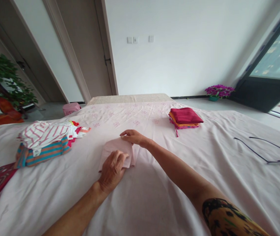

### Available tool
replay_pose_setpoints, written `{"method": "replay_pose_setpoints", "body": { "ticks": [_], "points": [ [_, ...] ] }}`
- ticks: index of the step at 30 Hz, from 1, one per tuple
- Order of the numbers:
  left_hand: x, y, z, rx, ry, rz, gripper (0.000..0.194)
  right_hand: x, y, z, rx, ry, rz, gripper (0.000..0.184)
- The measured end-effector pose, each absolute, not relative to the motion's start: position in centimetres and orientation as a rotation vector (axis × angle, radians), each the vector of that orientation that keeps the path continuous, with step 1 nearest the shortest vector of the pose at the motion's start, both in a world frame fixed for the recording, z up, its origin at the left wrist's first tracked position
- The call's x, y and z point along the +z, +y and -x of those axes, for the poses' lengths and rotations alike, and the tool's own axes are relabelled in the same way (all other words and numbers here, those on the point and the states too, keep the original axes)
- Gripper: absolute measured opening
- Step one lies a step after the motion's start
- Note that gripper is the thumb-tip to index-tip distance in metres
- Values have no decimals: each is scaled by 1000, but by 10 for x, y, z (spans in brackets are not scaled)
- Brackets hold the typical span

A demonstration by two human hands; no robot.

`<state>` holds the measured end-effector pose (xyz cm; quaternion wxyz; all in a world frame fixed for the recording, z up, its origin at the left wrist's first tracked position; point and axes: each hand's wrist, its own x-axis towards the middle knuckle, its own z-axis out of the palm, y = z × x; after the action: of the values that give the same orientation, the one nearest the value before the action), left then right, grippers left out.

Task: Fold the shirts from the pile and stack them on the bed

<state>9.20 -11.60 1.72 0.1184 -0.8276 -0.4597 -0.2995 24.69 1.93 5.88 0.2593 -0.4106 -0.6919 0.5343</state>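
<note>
- Bedsheet (140, 203): pale pink, rumpled cloth, flower-printed across the far part.
- Clothes heap (47, 141), left: loose, striped fabrics, uneven outline.
- Folded stack (186, 116), far right: squared layers, smooth crimson above orange.
- Pink cloth (111, 147), between heap and stack: matte, folded, roughly rectangular, on the bedsheet.
- Left hand (112, 169): fingers curled on the pink cloth; grip cannot be told.
- Right hand (137, 137): fingers loosely bent at its far right corner; grip likewise unclear.

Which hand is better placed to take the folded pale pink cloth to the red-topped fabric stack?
Probably the right hand: it is at the far edge of the folded pale pink cloth, nearer the red-topped fabric stack. The left hand is closer to the body.
</note>
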Motion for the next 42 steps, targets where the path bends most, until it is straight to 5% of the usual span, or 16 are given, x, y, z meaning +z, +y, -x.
{"method": "replay_pose_setpoints", "body": {
  "ticks": [4,10,16,24,29,42],
  "points": [
    [18,-117,-93,-838,-1379,2413,31,56,22,-238,1418,-1871,1155,27],
    [18,-118,-95,-770,-1411,2422,34,49,23,-238,885,-2122,1274,25],
    [18,-117,-96,-733,-1404,2408,41,40,26,-230,851,-2103,1234,24],
    [19,-116,-98,-749,-1414,2437,39,38,25,-232,651,-2252,1443,50],
    [26,-123,-100,-743,-1389,2487,41,48,17,-235,460,-2283,1581,35],
    [19,-121,-94,-944,-1319,2527,17,19,4,-230,282,-2668,946,35]
  ]
}}
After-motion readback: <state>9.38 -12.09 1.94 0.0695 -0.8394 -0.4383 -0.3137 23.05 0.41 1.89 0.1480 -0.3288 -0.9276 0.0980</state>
